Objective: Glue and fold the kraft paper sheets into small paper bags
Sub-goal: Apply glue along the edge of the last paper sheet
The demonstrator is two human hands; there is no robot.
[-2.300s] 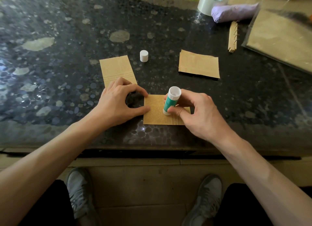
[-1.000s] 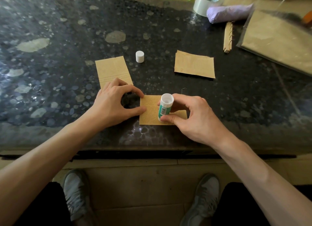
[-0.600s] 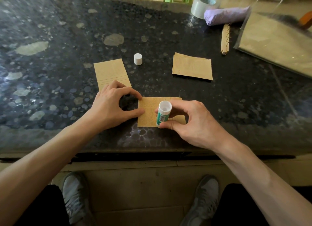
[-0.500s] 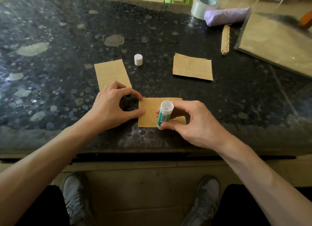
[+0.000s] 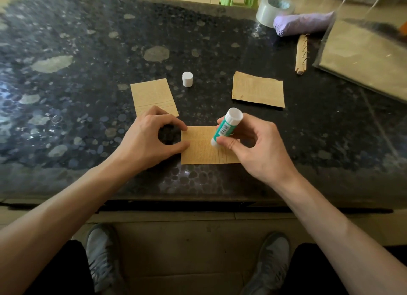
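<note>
Dark speckled stone table (image 5: 88,52) across the whole upper view, front edge close to the body. Clear plastic packet (image 5: 363,57) of kraft paper at the far right, lying flat and partly cut off by the frame. Two bare forearms reaching in from below, with grey shoes (image 5: 101,257) on the floor between them.

Left hand (image 5: 145,140) down on the table, index finger and thumb arched into a ring, both tips pressing the left edge of the kraft sheet (image 5: 202,149). Right hand (image 5: 262,149) over the sheet's right part, fingers (image 5: 229,144) curled and pinching the glue stick (image 5: 226,127) near its lower end.

Purple bundle (image 5: 304,22) at the far edge, touching a tape roll (image 5: 273,10).

Kraft sheet flat near the front edge, between the hands. Folded kraft piece (image 5: 152,94) just beyond the left hand, and a small kraft stack (image 5: 258,90) beyond the right hand, well apart from each other.

Narrow kraft strip (image 5: 301,53) beside the packet.

Glue stick green and white, tilted, top leaning away to the right, lower end on the sheet.

White cap (image 5: 187,79) upright on the bare table, between the folded piece and the stack.
</note>
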